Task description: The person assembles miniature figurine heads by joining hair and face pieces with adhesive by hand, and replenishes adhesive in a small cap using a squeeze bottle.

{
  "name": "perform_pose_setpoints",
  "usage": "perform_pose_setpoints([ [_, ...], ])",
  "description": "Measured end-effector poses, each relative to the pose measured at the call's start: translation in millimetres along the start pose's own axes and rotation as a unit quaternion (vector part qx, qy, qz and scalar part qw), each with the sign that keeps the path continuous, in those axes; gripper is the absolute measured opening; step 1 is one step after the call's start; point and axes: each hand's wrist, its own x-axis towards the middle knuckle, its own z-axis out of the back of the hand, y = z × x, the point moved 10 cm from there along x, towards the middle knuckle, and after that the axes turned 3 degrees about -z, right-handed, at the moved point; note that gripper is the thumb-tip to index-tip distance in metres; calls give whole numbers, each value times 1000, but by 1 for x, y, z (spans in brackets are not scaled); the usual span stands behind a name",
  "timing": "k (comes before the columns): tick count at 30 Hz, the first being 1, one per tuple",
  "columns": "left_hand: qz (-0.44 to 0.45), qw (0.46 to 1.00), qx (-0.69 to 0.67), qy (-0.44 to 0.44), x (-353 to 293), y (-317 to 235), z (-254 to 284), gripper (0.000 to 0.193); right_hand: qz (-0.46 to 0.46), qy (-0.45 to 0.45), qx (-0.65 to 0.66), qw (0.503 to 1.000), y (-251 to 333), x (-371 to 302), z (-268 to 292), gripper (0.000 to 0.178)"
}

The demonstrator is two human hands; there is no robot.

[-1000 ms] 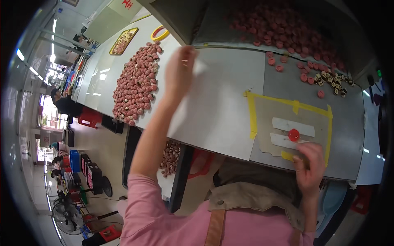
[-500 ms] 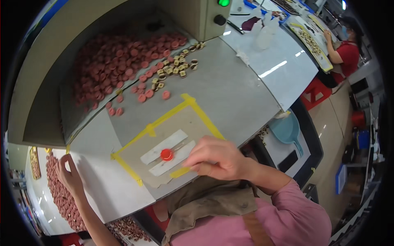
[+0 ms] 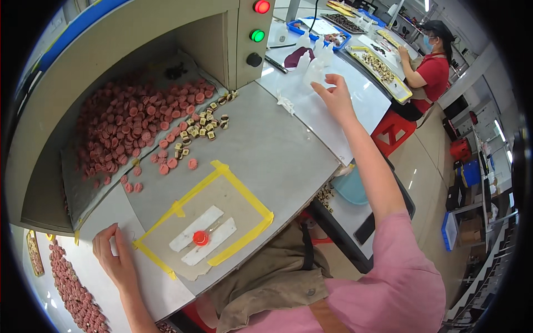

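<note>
My right hand (image 3: pixel 337 102) is stretched out to the far right, thumb and fingers apart, close beside a translucent squeeze bottle (image 3: pixel 316 72) in a small group of bottles. Nothing shows in its grip. Loosely curled with the thumb apart, my left hand (image 3: pixel 115 258) hovers over or rests on the white tabletop and holds nothing. Between the arms, a glossy red round piece (image 3: pixel 200 238) sits across two white strips (image 3: pixel 196 228) on a brown board (image 3: pixel 233 200) edged with yellow tape (image 3: pixel 250 200).
A heap of pink ridged round pieces (image 3: pixel 133 119) fills the hooded machine's opening (image 3: pixel 214 47). Small cream-and-brown square pieces (image 3: pixel 201 126) lie beside it. More pink pieces (image 3: pixel 75 288) cover the left table. A co-worker in red (image 3: pixel 433 72) sits at the far right near a yellow-edged tray (image 3: pixel 380 72).
My right hand has moved from above the taped board to the bottles at the far right. The view has shifted. My left hand stays left of the board.
</note>
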Motion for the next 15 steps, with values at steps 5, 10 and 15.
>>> perform_pose_setpoints([
  [5,88,992,-87,-15,-13,31,2,17,34,-15,-87,995,-7,29,-18,63],
  [10,110,988,-105,-15,-16,36,4,16,32,43,-118,991,17,25,-33,56],
  [15,119,985,-123,-14,-12,35,0,17,24,48,-145,988,26,33,-51,54],
])
